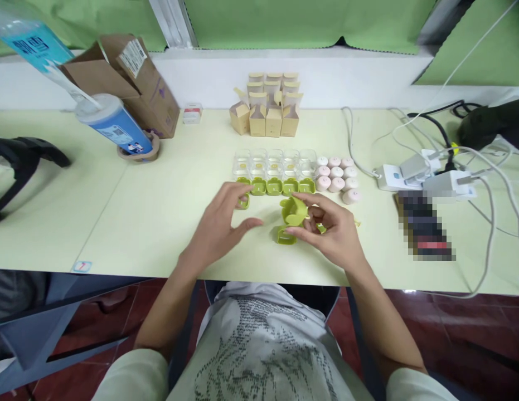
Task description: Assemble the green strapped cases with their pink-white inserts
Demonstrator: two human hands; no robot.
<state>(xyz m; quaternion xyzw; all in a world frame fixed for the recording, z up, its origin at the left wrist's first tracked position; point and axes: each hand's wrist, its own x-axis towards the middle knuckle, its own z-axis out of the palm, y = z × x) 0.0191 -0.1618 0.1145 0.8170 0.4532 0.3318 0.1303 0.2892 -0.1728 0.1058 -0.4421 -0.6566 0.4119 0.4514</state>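
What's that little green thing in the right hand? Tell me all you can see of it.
The green piece is a small lime-green shell, smooth and plastic-looking, with rounded lobes along its top. The right hand pinches its right side, holding it tilted just above the pale table. A second green part lies right below it; whether they touch is unclear.

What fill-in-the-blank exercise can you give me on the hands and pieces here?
The right hand holds an open ____ case.
The left hand reaches a green piece at the ____ end of the green row.
The pink caps lie to the ____ of the clear boxes.
Missing: green; left; right.
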